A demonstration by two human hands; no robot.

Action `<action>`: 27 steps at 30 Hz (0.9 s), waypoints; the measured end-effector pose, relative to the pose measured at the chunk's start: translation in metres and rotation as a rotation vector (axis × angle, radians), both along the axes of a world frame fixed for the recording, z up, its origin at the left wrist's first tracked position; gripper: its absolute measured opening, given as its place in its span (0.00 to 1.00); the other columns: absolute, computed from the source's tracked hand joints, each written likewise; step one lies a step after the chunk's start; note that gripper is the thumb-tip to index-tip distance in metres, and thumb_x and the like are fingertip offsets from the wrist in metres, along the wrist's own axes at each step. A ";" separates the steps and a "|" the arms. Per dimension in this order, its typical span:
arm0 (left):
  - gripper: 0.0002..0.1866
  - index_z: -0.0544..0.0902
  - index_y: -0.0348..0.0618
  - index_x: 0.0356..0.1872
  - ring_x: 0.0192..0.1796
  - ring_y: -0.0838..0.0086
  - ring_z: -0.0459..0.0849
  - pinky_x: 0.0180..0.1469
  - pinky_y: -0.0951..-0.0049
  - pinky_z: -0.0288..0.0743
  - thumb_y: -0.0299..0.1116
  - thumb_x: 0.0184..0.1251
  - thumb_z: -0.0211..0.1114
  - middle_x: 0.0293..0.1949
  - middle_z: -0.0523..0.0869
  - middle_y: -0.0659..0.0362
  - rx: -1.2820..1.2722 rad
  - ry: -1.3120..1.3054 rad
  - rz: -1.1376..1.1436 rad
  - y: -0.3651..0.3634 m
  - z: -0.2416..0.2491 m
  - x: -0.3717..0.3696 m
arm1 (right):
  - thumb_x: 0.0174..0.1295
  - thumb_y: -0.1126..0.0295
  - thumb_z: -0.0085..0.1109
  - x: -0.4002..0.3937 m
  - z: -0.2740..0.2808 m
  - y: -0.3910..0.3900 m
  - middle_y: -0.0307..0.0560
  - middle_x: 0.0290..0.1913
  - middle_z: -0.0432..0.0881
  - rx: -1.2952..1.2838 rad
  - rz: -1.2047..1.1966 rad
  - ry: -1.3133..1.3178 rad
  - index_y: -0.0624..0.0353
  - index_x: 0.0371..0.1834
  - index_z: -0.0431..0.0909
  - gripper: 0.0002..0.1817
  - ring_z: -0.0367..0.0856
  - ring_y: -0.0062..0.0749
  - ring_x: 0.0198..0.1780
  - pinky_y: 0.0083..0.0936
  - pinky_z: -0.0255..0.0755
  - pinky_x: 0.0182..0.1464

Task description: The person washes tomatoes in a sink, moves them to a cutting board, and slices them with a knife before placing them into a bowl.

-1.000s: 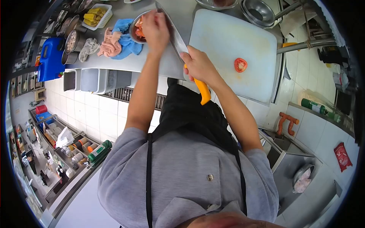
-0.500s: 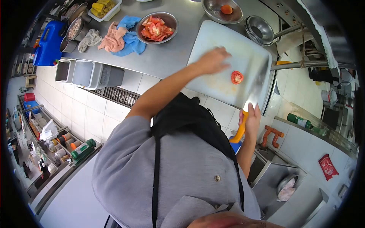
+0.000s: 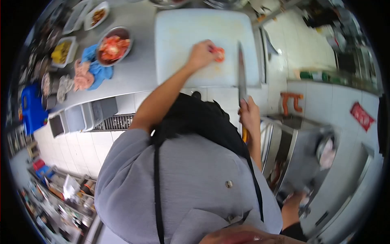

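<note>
My left hand (image 3: 202, 55) has its fingers bent at the left side of a red tomato piece (image 3: 218, 54) on the white cutting board (image 3: 174, 32). My right hand (image 3: 249, 112) is wrapped round the yellow handle of a large knife (image 3: 242, 69). The knife's blade points away from me over the right part of the board, apart from the tomato piece. To the left of the board, a metal bowl (image 3: 128, 45) holds cut tomato.
Blue cloth (image 3: 105, 72) and a pink cloth (image 3: 83, 77) lie left of the bowl. Beyond are a white tray of yellow food (image 3: 61, 53) and a blue container (image 3: 33, 107). At the lower right, another person's arm (image 3: 291, 209) shows.
My left hand has come down to the tomato piece and its fingers have closed in. The view has turned, and the knife now points more straight ahead. Another person's arm has appeared at the lower right.
</note>
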State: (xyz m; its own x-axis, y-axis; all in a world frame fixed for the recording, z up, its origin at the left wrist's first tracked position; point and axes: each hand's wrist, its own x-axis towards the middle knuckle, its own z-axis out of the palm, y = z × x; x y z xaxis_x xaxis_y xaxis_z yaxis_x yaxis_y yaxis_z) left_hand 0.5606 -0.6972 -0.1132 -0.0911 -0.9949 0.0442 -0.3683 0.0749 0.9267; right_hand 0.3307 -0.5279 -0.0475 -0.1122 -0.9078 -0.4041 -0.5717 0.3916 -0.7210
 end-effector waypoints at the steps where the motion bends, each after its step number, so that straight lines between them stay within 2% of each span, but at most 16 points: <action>1: 0.18 0.85 0.37 0.41 0.37 0.63 0.87 0.44 0.66 0.82 0.35 0.51 0.74 0.35 0.88 0.48 -0.014 -0.037 0.014 -0.001 0.000 0.002 | 0.73 0.63 0.50 -0.001 -0.002 -0.001 0.55 0.19 0.79 -0.066 0.083 0.137 0.61 0.39 0.71 0.11 0.79 0.50 0.20 0.47 0.69 0.23; 3: 0.17 0.85 0.36 0.40 0.37 0.65 0.87 0.44 0.67 0.81 0.35 0.51 0.74 0.36 0.88 0.48 -0.030 -0.064 0.005 -0.006 0.002 -0.002 | 0.71 0.65 0.51 0.005 0.002 -0.005 0.66 0.23 0.80 -0.257 0.256 0.353 0.60 0.39 0.70 0.09 0.79 0.70 0.29 0.61 0.69 0.32; 5: 0.16 0.86 0.38 0.43 0.38 0.70 0.87 0.44 0.71 0.81 0.35 0.54 0.74 0.36 0.89 0.53 0.011 0.033 0.185 -0.008 0.001 -0.004 | 0.71 0.65 0.51 0.009 0.009 -0.008 0.65 0.23 0.80 -0.239 0.286 0.415 0.60 0.40 0.70 0.09 0.79 0.69 0.28 0.60 0.70 0.32; 8: 0.15 0.87 0.38 0.43 0.38 0.70 0.87 0.44 0.72 0.81 0.34 0.55 0.73 0.37 0.89 0.53 -0.091 -0.029 0.224 -0.014 -0.002 -0.008 | 0.71 0.64 0.50 0.014 0.012 -0.012 0.66 0.22 0.80 -0.212 0.355 0.486 0.59 0.40 0.69 0.09 0.80 0.69 0.28 0.59 0.72 0.31; 12: 0.14 0.87 0.38 0.42 0.38 0.70 0.87 0.43 0.71 0.81 0.34 0.56 0.72 0.35 0.88 0.53 -0.043 -0.073 0.181 -0.011 0.006 -0.014 | 0.70 0.65 0.50 0.018 0.012 -0.012 0.67 0.22 0.80 -0.204 0.407 0.567 0.60 0.40 0.69 0.09 0.81 0.68 0.28 0.58 0.73 0.31; 18: 0.12 0.87 0.37 0.39 0.36 0.68 0.88 0.42 0.70 0.82 0.33 0.56 0.71 0.33 0.89 0.52 -0.087 -0.129 0.240 -0.010 0.009 -0.020 | 0.67 0.69 0.50 0.025 0.029 -0.012 0.67 0.24 0.81 -0.177 0.458 0.609 0.63 0.41 0.69 0.08 0.82 0.67 0.28 0.57 0.75 0.32; 20: 0.12 0.87 0.36 0.39 0.34 0.67 0.89 0.42 0.70 0.82 0.32 0.55 0.70 0.33 0.89 0.51 -0.008 -0.106 0.267 -0.008 0.012 -0.021 | 0.65 0.71 0.50 0.030 0.028 -0.013 0.67 0.24 0.81 -0.172 0.463 0.621 0.63 0.40 0.69 0.07 0.82 0.67 0.28 0.57 0.76 0.32; 23: 0.11 0.86 0.34 0.36 0.35 0.62 0.89 0.42 0.66 0.82 0.30 0.52 0.70 0.32 0.89 0.49 -0.043 -0.077 0.264 -0.010 0.014 -0.021 | 0.62 0.74 0.50 0.041 0.014 -0.035 0.67 0.27 0.82 -0.203 0.480 0.629 0.65 0.39 0.69 0.07 0.83 0.66 0.30 0.55 0.77 0.34; 27: 0.12 0.87 0.35 0.36 0.35 0.63 0.89 0.42 0.68 0.82 0.32 0.53 0.71 0.32 0.90 0.50 -0.002 -0.089 0.242 -0.018 0.006 -0.013 | 0.61 0.75 0.50 0.046 0.010 -0.055 0.68 0.31 0.83 -0.155 0.482 0.605 0.67 0.39 0.70 0.07 0.84 0.66 0.36 0.54 0.78 0.39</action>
